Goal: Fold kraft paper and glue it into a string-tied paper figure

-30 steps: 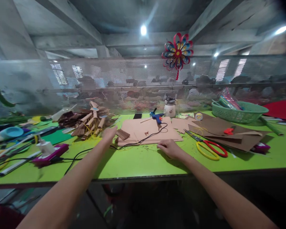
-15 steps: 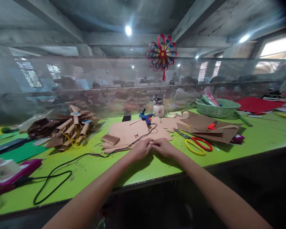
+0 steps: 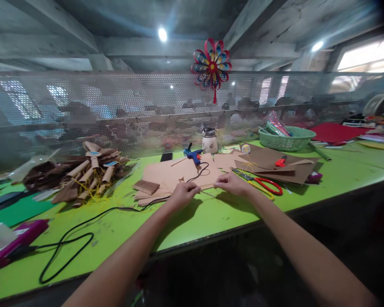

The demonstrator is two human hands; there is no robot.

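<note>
My left hand [image 3: 184, 194] and my right hand [image 3: 232, 183] are a short way apart above the front of the table. Between their pinched fingertips stretches a thin tan strip [image 3: 207, 186]; whether it is paper or cord, I cannot tell. Behind them lie light brown paper sheets [image 3: 160, 170], with a pleated piece of brown paper [image 3: 146, 186] on the left. A blue glue gun [image 3: 195, 156] rests on the sheets, its black cord passing close to my left hand. Scissors with red and yellow handles [image 3: 269, 186] lie just right of my right hand, partly covered by it.
Bundled brown paper pieces with yellow strings [image 3: 89, 175] lie left. Toward the back are a bottle [image 3: 209, 141], a tape roll [image 3: 245, 148] and a green basket [image 3: 286, 144]. Dark brown sheets [image 3: 272, 168] sit right. A purple power strip [image 3: 22, 241] is front left.
My hands, close together before, have drawn apart, and the thin strip now shows between them. The view has shifted slightly to the right.
</note>
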